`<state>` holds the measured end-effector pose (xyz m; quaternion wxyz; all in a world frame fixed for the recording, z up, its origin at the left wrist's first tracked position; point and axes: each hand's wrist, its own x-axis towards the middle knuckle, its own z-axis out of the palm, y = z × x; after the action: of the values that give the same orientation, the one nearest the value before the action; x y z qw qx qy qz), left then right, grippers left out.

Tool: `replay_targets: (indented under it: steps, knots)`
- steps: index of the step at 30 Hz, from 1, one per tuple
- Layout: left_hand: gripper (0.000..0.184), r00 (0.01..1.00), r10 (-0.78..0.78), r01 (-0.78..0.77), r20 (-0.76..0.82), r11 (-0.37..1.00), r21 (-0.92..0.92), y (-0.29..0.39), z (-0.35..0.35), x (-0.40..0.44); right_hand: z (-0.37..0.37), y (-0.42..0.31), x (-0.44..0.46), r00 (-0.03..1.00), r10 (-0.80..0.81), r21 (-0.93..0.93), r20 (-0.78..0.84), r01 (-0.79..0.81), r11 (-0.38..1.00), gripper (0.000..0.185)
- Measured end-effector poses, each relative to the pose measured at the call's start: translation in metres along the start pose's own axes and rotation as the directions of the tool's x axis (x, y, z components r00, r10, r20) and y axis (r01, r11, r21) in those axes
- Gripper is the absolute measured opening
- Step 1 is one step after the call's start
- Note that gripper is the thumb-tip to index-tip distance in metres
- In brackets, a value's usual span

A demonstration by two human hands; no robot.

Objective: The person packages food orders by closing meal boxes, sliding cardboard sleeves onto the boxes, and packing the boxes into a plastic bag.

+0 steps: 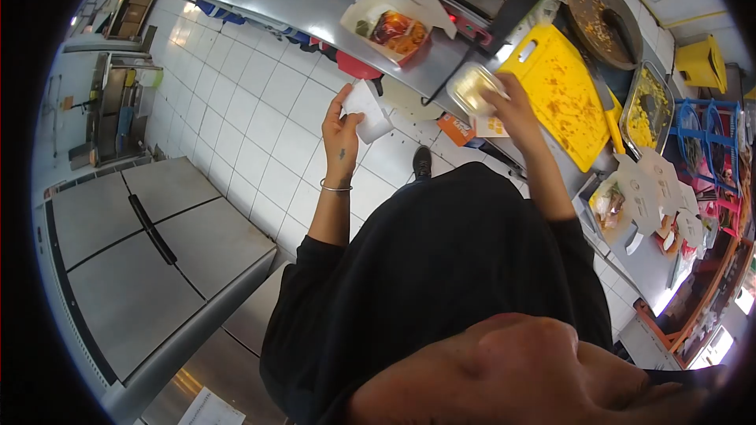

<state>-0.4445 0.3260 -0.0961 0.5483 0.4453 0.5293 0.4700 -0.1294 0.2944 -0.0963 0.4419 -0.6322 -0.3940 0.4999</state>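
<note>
My left hand is closed on a white paper slip, which it holds up over the floor in front of me. In my right hand is a small clear plastic tub with pale yellowish contents, slightly blurred. The tub is beside the edge of the steel counter. Beyond it on the counter stands an open takeout box with food inside, its lid folded back. A yellow cutting board with orange-brown food bits lies to the right of my right hand.
A large round pan and a metal tray of yellow food stand beyond the board. More open boxes sit at right, near a blue rack. A steel fridge is at left; white tiles cover the floor.
</note>
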Motion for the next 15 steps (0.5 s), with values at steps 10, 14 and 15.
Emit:
replay_targets:
  steps: [10,14,15]
  knots:
    - [0.059,0.992,-0.108,0.108,-0.059,0.994,-0.01,-0.018,-0.058,0.006,0.131,-0.009,0.12,0.916,-0.192,-0.243,-0.352,0.108,0.964,0.045]
    - [0.059,0.98,-0.198,0.199,0.035,0.98,-0.012,-0.033,-0.058,0.009,0.106,0.013,0.1,0.936,-0.148,-0.473,-0.318,-0.021,0.881,0.044]
    - [0.06,0.971,-0.224,0.226,0.078,0.974,-0.006,-0.034,-0.055,0.012,0.102,0.023,0.103,0.966,-0.12,-0.478,-0.229,-0.004,0.878,0.04]
